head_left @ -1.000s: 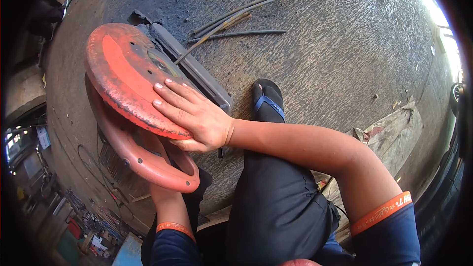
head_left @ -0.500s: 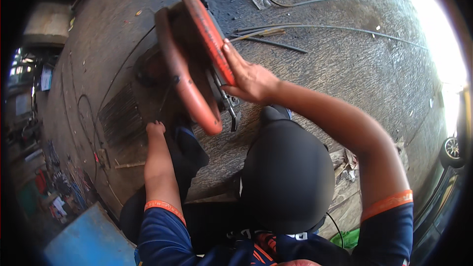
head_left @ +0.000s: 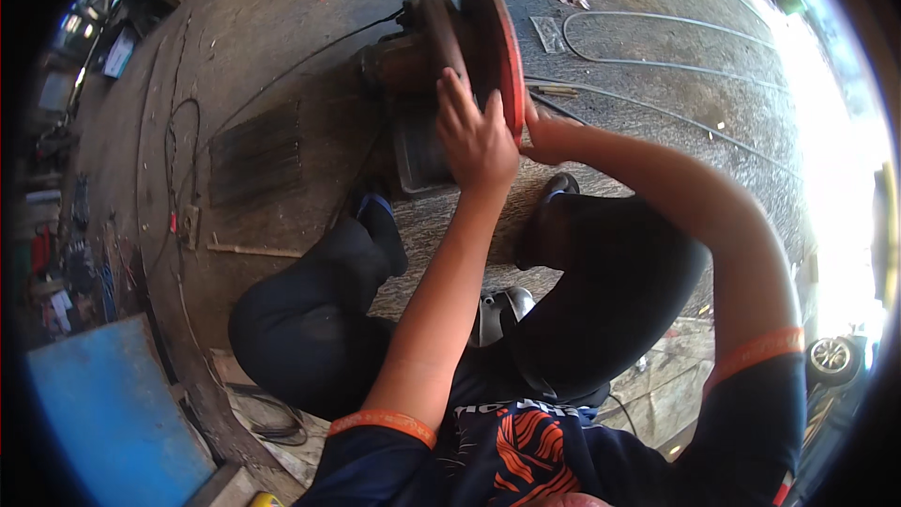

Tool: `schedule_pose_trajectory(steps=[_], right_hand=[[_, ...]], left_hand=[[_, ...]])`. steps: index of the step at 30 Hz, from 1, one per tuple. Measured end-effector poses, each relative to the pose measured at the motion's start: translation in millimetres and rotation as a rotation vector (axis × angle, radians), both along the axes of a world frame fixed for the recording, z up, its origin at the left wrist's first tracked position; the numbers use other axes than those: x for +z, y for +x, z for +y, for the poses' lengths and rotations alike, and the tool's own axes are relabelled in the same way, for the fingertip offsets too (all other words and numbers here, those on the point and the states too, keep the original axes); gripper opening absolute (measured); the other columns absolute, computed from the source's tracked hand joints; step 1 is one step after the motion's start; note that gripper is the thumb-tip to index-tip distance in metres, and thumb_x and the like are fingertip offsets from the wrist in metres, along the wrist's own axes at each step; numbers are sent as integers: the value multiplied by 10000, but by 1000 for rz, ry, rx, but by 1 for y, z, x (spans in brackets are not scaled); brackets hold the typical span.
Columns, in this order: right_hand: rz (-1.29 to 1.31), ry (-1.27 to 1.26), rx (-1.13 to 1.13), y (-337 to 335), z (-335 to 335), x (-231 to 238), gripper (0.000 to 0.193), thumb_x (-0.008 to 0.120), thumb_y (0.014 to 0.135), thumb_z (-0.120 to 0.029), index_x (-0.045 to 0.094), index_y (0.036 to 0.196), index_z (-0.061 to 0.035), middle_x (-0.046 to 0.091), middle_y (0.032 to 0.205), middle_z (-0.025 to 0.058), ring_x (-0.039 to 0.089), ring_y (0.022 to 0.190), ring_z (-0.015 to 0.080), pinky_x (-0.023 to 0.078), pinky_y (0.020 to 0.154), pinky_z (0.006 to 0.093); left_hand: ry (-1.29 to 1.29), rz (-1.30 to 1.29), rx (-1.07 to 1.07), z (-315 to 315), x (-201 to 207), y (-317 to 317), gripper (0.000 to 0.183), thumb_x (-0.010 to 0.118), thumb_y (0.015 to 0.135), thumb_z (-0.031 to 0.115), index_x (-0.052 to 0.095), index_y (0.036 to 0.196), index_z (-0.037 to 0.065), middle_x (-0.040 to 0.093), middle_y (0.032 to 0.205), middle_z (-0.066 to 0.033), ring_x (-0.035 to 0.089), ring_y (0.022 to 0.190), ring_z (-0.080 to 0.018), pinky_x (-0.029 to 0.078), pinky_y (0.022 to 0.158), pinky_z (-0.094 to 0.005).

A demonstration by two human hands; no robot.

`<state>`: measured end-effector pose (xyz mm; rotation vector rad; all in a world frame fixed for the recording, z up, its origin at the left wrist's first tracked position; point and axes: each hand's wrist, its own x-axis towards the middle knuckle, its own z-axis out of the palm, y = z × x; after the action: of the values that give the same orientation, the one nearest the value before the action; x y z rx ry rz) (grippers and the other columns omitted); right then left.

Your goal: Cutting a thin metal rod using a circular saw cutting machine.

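In front of me stands a chop saw with a dark motor body [head_left: 389, 64] and a large round red part [head_left: 511, 56], seen nearly edge-on, that looks like its blade guard. My left hand [head_left: 477, 136] lies against the saw's near side, fingers stretched out and thumb apart, with nothing visible in it. On the other side of the red part, my right hand [head_left: 556, 136] is at its lower edge; most of its fingers are hidden behind the rim. The saw's base [head_left: 422, 164] rests on the ground just beyond my feet.
A cable [head_left: 310, 54] runs left from the saw. Left of it lies a dark ribbed mat or grate [head_left: 253, 158]. Thin bent rods [head_left: 676, 64] stretch across the ground at right. A blue panel [head_left: 122, 404] is at lower left. Between my legs sits a grey metal piece [head_left: 507, 313].
My left hand has come up from beside my left leg to the saw. The red part has turned more upright and edge-on, and my right hand has shifted to its lower edge. My view has shifted.
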<state>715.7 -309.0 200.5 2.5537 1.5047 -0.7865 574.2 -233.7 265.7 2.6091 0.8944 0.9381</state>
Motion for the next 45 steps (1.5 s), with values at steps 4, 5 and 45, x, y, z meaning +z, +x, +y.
schedule_pose_trajectory(steps=[4, 5, 45], right_hand=[[47, -993, 173, -36, -15, -30, 406, 688, 800, -275, 622, 1190, -182, 618, 1203, 27, 627, 1027, 229, 514, 825, 430], [39, -869, 117, -53, -19, -43, 393, 661, 820, -285, 620, 1190, -161, 604, 1228, 43, 617, 1059, 232, 511, 841, 421], [656, 456, -1130, -186, -1, -139, 492, 607, 804, -379, 584, 1167, -47, 609, 1133, 170, 610, 1030, 299, 475, 858, 408]], left_hand=[[9, -42, 14, 4, -9, -1, 210, 647, 754, 118, 641, 957, 62, 297, 1430, -293, 347, 1292, -448, 374, 982, -500], [-5, -53, -2, 4, -11, -1, 209, 643, 752, 113, 638, 954, 59, 299, 1428, -296, 349, 1290, -452, 373, 982, -502], [-14, -146, -88, 4, -18, -3, 169, 636, 751, 161, 659, 894, 73, 253, 1437, -338, 299, 1312, -490, 331, 1012, -513]])
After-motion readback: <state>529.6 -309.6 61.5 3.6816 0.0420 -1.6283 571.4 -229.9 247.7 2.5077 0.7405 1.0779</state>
